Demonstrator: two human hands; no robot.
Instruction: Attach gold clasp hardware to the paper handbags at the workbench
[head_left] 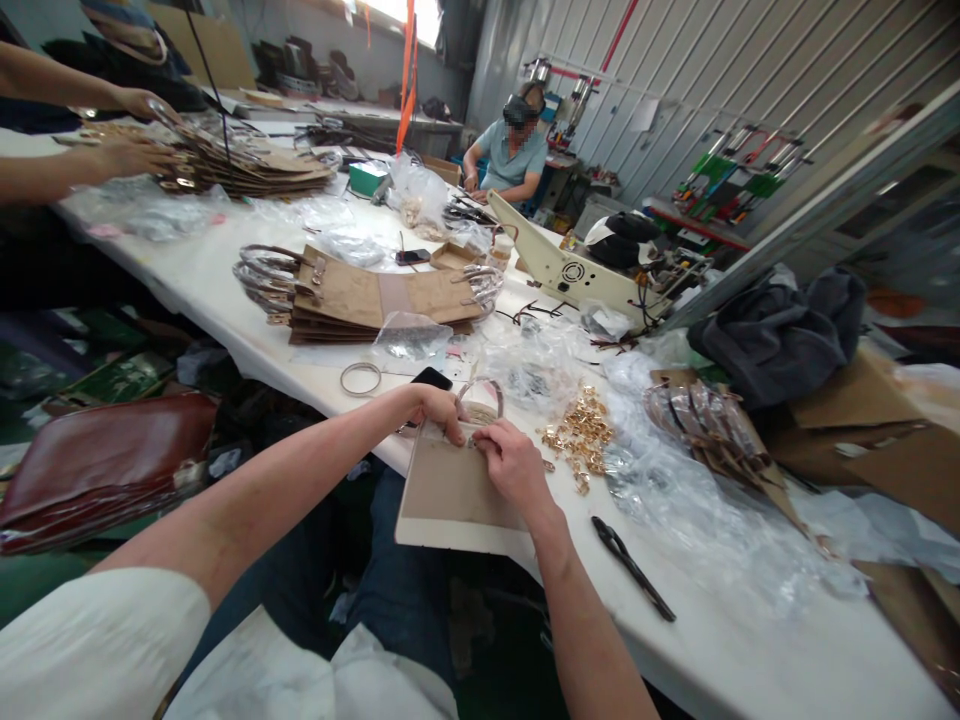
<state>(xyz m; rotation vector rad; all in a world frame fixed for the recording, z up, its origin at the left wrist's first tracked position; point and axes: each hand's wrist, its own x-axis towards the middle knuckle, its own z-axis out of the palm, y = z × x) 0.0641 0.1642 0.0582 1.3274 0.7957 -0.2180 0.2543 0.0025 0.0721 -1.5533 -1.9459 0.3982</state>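
A tan bag panel (457, 490) with a pale strip along its lower edge lies over the table's front edge, close to my body. Its plastic-wrapped handle (491, 392) arches up beyond my fingers. My left hand (442, 408) grips the panel's top edge, thumb on the near face. Beside it, my right hand (510, 458) has its fingers pinched together at the same edge, around a small piece too hidden to name. A pile of gold-coloured metal fittings (589, 430) lies just right of my right hand. Dark pliers (634, 568) rest farther right.
Stacked tan bag panels (352, 290) lie ahead, near a roll of tape (361, 378) and a black phone (433, 378). Clear plastic (690, 500) spreads rightward. A cream machine (570, 265) stands behind. A co-worker's hands (135, 150) are at the left; another person (510, 155) sits opposite.
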